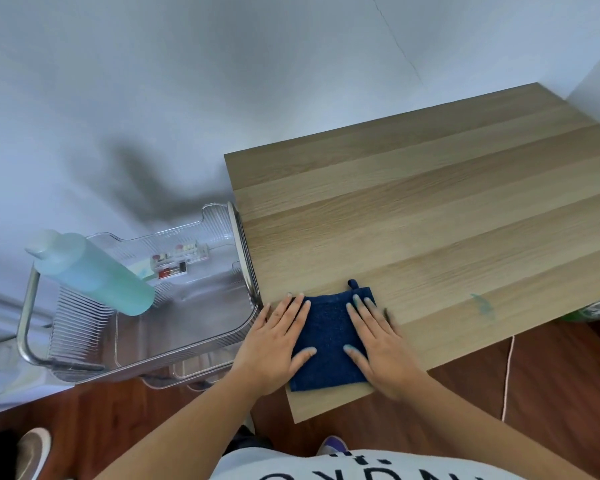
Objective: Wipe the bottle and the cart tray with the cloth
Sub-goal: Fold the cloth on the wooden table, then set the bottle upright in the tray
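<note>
The pale wooden surface (430,220) fills the right of the frame. At its lower-left corner lies the blue cloth (328,341). The left hand (274,344) and right hand (378,344) press flat on it, fingers (293,311) straight, gripping nothing. The turquoise bottle (90,271) sits in the clear cart tray (194,317) at left, cap toward upper left, nearer the left hand.

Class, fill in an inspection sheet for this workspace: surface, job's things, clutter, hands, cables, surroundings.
Surface: wooden table, with a teal smear near its right edge.
Job's things: blue cloth lies flat on the table's near corner; bottle of teal liquid stands in the clear cart tray, left of the table.
Clutter: small clear boxes behind the bottle, in or under the tray.
Hands: left hand and right hand rest flat on the cloth, fingers straight.
Cables: white cord on the floor.
Surroundings: white wall, dark wooden floor.
</note>
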